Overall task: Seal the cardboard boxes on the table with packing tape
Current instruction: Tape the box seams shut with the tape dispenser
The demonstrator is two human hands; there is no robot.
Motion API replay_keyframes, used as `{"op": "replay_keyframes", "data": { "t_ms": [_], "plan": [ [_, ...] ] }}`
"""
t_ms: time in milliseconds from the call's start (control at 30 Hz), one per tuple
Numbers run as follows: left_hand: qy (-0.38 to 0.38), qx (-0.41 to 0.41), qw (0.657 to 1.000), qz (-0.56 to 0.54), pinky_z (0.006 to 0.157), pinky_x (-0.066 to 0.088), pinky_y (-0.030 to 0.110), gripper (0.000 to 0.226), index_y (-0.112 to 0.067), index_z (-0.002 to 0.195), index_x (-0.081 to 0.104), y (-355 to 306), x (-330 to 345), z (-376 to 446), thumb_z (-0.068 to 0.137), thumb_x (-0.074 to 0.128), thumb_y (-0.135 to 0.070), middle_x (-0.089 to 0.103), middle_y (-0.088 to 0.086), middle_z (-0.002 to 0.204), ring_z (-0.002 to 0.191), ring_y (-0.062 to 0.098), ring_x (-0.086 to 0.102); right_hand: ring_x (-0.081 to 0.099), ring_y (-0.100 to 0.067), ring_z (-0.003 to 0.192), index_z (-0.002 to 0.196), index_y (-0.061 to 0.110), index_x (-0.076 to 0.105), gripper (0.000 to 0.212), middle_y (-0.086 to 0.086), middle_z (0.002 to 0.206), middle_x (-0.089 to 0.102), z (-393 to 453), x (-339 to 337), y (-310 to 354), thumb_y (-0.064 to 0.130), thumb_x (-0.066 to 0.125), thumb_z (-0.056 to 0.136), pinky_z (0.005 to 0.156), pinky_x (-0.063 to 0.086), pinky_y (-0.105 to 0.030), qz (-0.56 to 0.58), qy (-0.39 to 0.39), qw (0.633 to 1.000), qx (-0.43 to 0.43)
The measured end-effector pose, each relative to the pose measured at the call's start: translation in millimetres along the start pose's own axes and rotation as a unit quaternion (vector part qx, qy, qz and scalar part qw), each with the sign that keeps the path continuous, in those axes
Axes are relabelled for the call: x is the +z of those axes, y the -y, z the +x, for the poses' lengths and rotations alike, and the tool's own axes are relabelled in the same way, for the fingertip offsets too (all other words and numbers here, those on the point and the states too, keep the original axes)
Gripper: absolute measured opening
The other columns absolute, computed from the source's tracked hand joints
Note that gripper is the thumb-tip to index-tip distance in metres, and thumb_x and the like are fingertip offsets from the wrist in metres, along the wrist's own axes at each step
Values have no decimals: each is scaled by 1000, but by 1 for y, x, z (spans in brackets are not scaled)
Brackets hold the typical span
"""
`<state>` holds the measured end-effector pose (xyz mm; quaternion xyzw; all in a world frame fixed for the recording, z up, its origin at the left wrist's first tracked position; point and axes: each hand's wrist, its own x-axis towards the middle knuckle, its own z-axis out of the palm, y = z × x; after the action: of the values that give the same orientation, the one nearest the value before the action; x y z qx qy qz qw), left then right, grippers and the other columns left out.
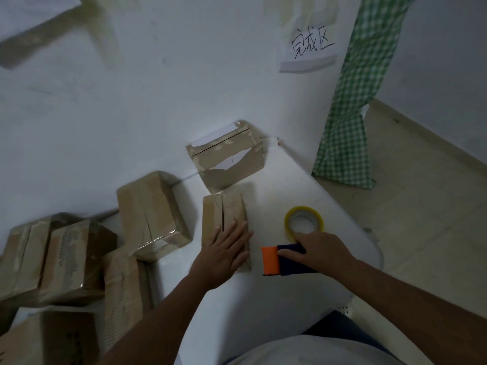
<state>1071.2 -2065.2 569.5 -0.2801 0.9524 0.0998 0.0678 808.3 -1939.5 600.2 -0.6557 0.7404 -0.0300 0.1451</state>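
Note:
A small cardboard box (223, 209) lies on the white table (290, 185) with a dark open seam running along its top. My left hand (224, 252) rests flat on the near half of this box, fingers straight. My right hand (320, 250) grips a dark blue tool with an orange end (271, 260) lying on the table just right of the box. A roll of clear yellowish packing tape (303, 223) lies flat right behind my right hand, touching the fingertips.
A torn box (226, 159) leans at the wall behind. A taped box (152, 217) sits left of centre, with several more boxes (66, 256) piled at the far left. A handwritten paper sign (309, 48) hangs on the wall. A green checked cloth (353, 106) hangs past the table's right edge.

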Motion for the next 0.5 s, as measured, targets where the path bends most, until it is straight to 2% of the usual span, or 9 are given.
{"op": "replay_keyframes", "data": {
  "t_ms": [200,300,367,500],
  "plan": [
    [-13,10,1000,-19,124,-1,45,60,-36,155,5,1,-1,0,100,2,-60,-3,-10,164,151,13,-13,42,-9,50,75,21,47,80,3,62,47,1,-10,-7,91,9,67,45,33,-26,-18,5,1000,-10],
    [-17,10,1000,-16,124,-2,46,59,-37,154,6,1,-1,1,100,2,-59,-3,-10,164,151,13,-14,41,-8,50,77,21,46,76,4,63,45,1,-13,-6,89,11,69,44,29,-24,-24,22,999,-9],
    [-22,9,1000,-17,124,-2,46,57,-37,154,9,1,0,1,101,5,-58,-3,-10,164,151,13,-14,40,-8,52,77,22,43,69,5,64,43,0,-13,-3,87,20,74,44,29,-23,-16,39,999,15],
    [-50,-25,998,-24,123,-3,47,55,-40,149,35,-4,6,-7,102,10,-53,-5,-7,165,152,17,-14,42,-10,56,71,23,37,58,1,68,44,3,-14,7,80,40,81,47,30,-26,68,99,990,75]
  ]
}}
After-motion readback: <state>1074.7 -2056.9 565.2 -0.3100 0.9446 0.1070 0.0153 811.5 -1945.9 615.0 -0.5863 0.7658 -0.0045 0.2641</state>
